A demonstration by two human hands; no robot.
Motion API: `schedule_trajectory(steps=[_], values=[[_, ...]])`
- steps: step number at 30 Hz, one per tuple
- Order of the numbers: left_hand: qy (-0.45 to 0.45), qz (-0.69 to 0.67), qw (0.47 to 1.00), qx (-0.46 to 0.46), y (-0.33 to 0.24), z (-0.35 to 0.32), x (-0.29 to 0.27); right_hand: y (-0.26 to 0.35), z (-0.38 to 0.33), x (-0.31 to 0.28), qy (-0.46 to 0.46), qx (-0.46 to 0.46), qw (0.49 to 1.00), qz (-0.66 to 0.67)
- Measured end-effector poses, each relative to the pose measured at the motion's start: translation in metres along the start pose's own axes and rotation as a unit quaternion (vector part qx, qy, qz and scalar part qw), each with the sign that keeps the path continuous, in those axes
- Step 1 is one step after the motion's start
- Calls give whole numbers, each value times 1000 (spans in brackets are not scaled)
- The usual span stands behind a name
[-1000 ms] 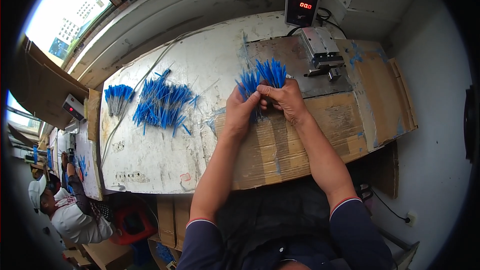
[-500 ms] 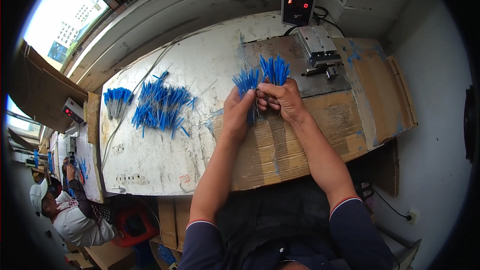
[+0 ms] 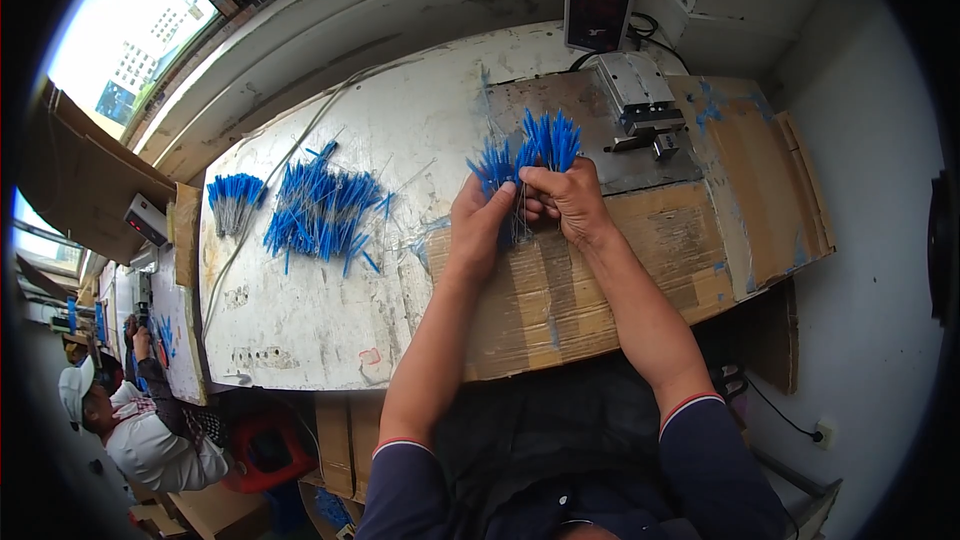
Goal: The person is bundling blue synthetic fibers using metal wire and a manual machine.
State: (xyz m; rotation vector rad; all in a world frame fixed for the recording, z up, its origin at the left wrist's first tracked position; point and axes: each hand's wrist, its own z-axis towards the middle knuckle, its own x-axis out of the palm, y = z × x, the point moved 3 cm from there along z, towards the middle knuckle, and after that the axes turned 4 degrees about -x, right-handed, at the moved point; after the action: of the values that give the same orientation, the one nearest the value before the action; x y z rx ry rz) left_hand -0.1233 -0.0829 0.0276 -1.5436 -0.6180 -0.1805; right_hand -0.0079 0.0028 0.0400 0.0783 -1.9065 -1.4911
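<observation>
Both hands meet over the front part of the bench. My left hand [image 3: 476, 222] is closed round a bunch of thin wire brushes [image 3: 494, 162] with blue bristle tips up, their bare wire stems hanging below. Touching it, my right hand [image 3: 577, 202] is closed on a second bunch of blue-tipped wire brushes [image 3: 553, 138], tips also upward. The thumbs are close together between the bunches, and the other fingertips are partly hidden. To the left lies a loose heap of the same brushes [image 3: 318, 212], with a neater bundle [image 3: 236, 202] beyond it.
A small metal machine [image 3: 633, 90] sits on a dark plate at the back right, below a display box [image 3: 598, 10]. Cardboard [image 3: 650, 250] covers the bench's front right. A cable [image 3: 290, 155] crosses the white bench top [image 3: 290, 325]. At far left a co-worker [image 3: 150, 435] sits at another bench.
The two bunches have come closer together, their blue tips now meeting between my hands. The red reading on the display box has changed. The heap and the bundle lie as before.
</observation>
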Motion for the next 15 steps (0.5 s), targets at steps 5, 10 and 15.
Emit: schedule_trajectory(steps=[5,10,15], values=[[-14,11,1000,4,3,2,-4,-2,2,-3,-22,-36,999,-9],[-30,45,998,10,8,3,-10,-1,-2,4,0,-7,1000,14],[-24,59,998,7,7,3,-7,-5,-1,6,1,-30,999,-42]])
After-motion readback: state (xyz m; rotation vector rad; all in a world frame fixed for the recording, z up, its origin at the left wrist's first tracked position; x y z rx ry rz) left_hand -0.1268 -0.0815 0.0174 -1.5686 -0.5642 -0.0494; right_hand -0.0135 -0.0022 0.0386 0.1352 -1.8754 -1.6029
